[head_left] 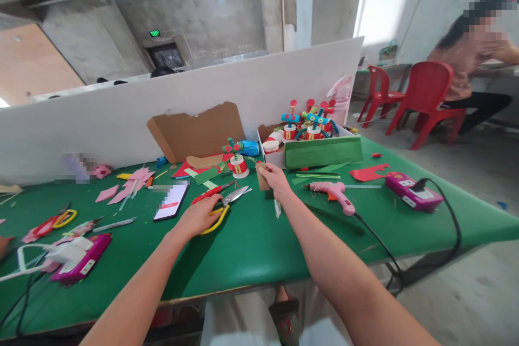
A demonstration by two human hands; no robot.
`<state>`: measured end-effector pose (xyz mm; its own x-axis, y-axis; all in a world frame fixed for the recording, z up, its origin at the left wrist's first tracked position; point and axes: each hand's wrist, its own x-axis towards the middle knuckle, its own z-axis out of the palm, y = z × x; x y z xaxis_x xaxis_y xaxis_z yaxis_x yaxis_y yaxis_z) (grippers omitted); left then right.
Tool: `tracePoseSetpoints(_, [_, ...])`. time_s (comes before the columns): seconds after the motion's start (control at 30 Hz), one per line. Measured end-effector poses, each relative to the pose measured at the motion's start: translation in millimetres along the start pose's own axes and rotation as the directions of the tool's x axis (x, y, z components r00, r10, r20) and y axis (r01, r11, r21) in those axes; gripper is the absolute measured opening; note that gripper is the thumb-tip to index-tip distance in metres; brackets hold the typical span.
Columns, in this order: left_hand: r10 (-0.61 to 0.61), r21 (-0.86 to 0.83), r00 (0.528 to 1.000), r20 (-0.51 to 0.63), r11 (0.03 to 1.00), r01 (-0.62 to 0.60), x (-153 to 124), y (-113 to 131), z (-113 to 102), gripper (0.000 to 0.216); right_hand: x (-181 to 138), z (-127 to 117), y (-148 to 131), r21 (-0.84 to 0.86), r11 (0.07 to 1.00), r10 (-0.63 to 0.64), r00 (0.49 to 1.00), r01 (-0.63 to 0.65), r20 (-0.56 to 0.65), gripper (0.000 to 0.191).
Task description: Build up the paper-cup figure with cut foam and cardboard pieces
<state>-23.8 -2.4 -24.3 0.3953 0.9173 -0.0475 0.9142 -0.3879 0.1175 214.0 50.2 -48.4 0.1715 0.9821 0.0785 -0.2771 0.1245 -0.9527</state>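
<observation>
My left hand [200, 216] is closed round the yellow handles of a pair of scissors [234, 196]. The blades lie low over the green table and point right. A red-handled tool [208, 193] lies just beyond those fingers. My right hand [273, 178] pinches a small brown piece of cardboard [263, 177] above the table. Between the hands, farther back, stands a paper-cup figure [238, 165] with a green head and springy paper arms. A pink glue gun [334, 193] rests to the right of my right forearm.
A box [324, 152] of similar figures stands at the back before a white partition [203, 89]. Purple power strips [413, 192] sit at both sides, with trailing cords. A phone [171, 203], paper scraps [135, 181] and other scissors [65, 218] lie leftward. A person [466, 65] sits far right.
</observation>
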Motion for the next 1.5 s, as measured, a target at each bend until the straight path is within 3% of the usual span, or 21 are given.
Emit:
tracePoseSetpoints(0.13, [0.061,-0.017,0.998,-0.026,0.998,-0.062,10.8,-2.9,1.3,0.036,-3.6,2.9,-1.5,0.068,0.994,0.079,0.995,-0.082,0.053,0.021])
tracePoseSetpoints(0.23, [0.031,-0.024,0.991,-0.133,0.999,-0.035,23.6,3.3,-8.6,0.027,-7.0,6.7,-2.6,0.204,0.966,0.139,0.983,-0.161,0.12,0.023])
tracePoseSetpoints(0.3, [-0.045,-0.182,0.977,-0.21,0.983,0.006,34.6,12.4,-16.1,0.027,-9.4,9.7,-3.4,0.309,0.925,0.178,0.97,-0.222,0.165,0.024])
tracePoseSetpoints(0.33, [-0.101,-0.316,0.977,-0.188,0.948,0.037,40.4,18.3,-18.6,0.027,-10.4,11.1,-3.6,0.355,0.901,0.196,0.964,-0.25,0.181,0.025])
tracePoseSetpoints(0.4, [-0.158,-0.601,0.987,-0.035,0.793,0.106,52.1,31.9,-19.9,0.027,-11.9,13.1,-3.7,0.429,0.857,0.223,0.956,-0.284,0.188,0.025])
tracePoseSetpoints(0.47, [-0.107,-0.801,0.99,0.096,0.582,0.141,63.3,46.3,-16.4,0.031,-12.3,13.7,-2.6,0.472,0.829,0.241,0.953,-0.3,0.182,0.023])
tracePoseSetpoints(0.57, [-0.024,-0.962,1.0,0.002,0.273,0.009,79.1,64.4,-6.3,0.036,-11.4,13.5,1.6,0.49,0.821,0.244,0.956,-0.294,0.164,0.023])
tracePoseSetpoints(0.63, [-0.096,-0.991,0.992,-0.076,0.117,-0.064,87.8,71.0,0.8,0.04,-10.8,13.6,5.4,0.47,0.839,0.235,0.961,-0.275,0.143,0.025])
tracePoseSetpoints(0.77, [-0.27,-0.986,0.951,-0.15,-0.034,-0.165,96.1,69.8,11.6,0.043,-11.1,15.0,11.8,0.288,0.917,0.24,0.959,-0.275,0.151,0.026])
tracePoseSetpoints(0.9, [-0.321,-0.98,0.934,-0.156,-0.07,-0.188,93.3,60.8,16.6,0.039,-10.9,14.2,12.4,0.182,0.946,0.236,0.955,-0.268,0.178,0.023])
tracePoseSetpoints(1.13, [-0.246,-0.982,0.959,-0.142,-0.089,-0.168,87.8,55.7,23.9,0.033,-11.2,13.3,8.5,0.107,0.956,0.253,0.95,-0.274,0.181,0.011])
tracePoseSetpoints(1.3, [-0.278,-0.982,0.954,-0.107,-0.123,-0.146,89.7,55.3,32.6,0.032,-12.5,14.3,9.8,0.072,0.956,0.268,0.946,-0.284,0.181,0.011])
tracePoseSetpoints(1.4, [-0.278,-0.988,0.955,-0.104,-0.082,-0.132,91.4,54.1,35.7,0.033,-11.9,14.2,12.1,0.062,0.956,0.275,0.948,-0.288,0.16,0.012])
tracePoseSetpoints(1.5, [-0.287,-0.984,0.941,-0.178,0.025,-0.178,92.9,52.7,37.0,0.03,-11.3,14.5,12.5,0.063,0.96,0.262,0.955,-0.272,0.14,0.011])
